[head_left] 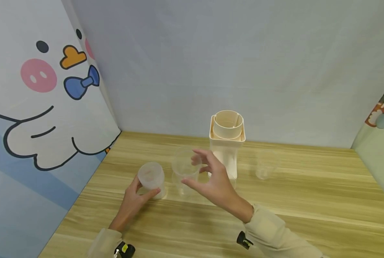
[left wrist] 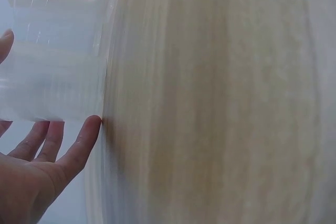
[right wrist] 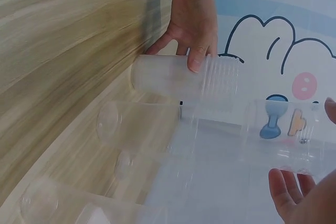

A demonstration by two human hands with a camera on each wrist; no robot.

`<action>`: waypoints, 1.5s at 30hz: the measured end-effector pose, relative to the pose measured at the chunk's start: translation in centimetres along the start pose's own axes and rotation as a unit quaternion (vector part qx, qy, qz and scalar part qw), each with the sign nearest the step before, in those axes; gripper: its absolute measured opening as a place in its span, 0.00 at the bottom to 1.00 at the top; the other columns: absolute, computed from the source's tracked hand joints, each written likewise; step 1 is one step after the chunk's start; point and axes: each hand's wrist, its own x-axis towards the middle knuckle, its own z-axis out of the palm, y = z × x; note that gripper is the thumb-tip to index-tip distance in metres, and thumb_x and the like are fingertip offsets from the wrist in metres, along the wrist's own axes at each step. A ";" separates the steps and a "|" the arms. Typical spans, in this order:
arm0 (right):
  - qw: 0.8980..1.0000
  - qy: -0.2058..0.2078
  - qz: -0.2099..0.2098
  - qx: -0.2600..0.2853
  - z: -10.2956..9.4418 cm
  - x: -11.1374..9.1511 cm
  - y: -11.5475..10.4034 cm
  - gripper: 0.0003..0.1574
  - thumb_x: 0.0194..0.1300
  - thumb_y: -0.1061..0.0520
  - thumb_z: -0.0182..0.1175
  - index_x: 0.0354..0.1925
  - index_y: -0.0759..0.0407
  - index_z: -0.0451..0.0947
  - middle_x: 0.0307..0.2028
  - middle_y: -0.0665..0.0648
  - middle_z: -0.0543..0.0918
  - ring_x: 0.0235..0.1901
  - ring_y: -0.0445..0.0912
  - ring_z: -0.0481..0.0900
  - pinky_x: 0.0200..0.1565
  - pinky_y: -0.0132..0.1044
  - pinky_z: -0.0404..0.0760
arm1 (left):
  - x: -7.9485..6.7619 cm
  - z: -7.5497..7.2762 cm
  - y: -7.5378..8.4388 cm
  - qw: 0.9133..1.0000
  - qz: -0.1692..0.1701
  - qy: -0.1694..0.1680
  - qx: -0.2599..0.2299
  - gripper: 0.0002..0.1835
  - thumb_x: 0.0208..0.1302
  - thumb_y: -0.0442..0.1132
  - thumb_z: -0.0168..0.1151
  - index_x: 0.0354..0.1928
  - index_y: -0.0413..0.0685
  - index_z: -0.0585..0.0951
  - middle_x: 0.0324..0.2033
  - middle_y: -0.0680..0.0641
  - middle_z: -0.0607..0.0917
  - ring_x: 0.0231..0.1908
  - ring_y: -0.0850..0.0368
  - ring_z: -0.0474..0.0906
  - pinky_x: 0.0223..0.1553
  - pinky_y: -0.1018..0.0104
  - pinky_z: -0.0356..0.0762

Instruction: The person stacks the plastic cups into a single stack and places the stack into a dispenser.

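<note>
At the left of the table my left hand (head_left: 135, 199) holds a stack of translucent plastic cups (head_left: 151, 175), thumb on the near side. In the left wrist view, fingertips (left wrist: 86, 132) lie along the stack's side, low near the table. My right hand (head_left: 216, 181) grips a clear plastic cup (head_left: 186, 163), its thumb and fingers spread round the wall. Below that cup, another clear cup (right wrist: 139, 127) stands upright on the table, just right of the stack. The right wrist view shows the gripped cup (right wrist: 283, 135) raised above the standing one.
Behind my right hand stands a cream-coloured square holder with a round tube top (head_left: 227, 136). Farther right is another clear cup (head_left: 264, 166), hard to see against the wooden table (head_left: 308, 190). Cloth walls (head_left: 243, 64) enclose the back and sides.
</note>
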 end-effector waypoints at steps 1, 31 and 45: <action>1.000 -0.001 0.000 0.002 0.0 0.1 -0.5 0.43 0.43 0.69 0.75 0.57 0.68 0.67 0.42 0.62 0.79 0.45 0.57 0.77 0.39 0.50 0.79 | 0.0 0.0 0.0 1.000 -0.001 0.000 0.000 0.42 0.52 0.48 0.72 0.68 0.53 0.62 0.55 0.43 0.76 0.57 0.47 0.69 0.56 0.42 0.63; 0.999 -0.037 -0.005 0.022 2.4 2.8 -1.8 0.41 0.45 0.69 0.73 0.57 0.71 0.66 0.43 0.67 0.78 0.45 0.59 0.77 0.42 0.51 0.79 | 0.1 -0.2 -0.1 1.000 -0.005 -0.009 -0.003 0.42 0.52 0.49 0.72 0.68 0.55 0.62 0.56 0.44 0.74 0.57 0.47 0.69 0.56 0.41 0.63; 0.998 -0.048 -0.031 0.026 4.8 4.4 1.5 0.45 0.45 0.60 0.76 0.60 0.60 0.66 0.45 0.57 0.78 0.46 0.49 0.78 0.42 0.37 0.80 | 0.0 -0.2 0.2 1.000 0.002 -0.012 -0.014 0.42 0.54 0.47 0.72 0.68 0.51 0.61 0.58 0.44 0.73 0.60 0.46 0.66 0.59 0.40 0.60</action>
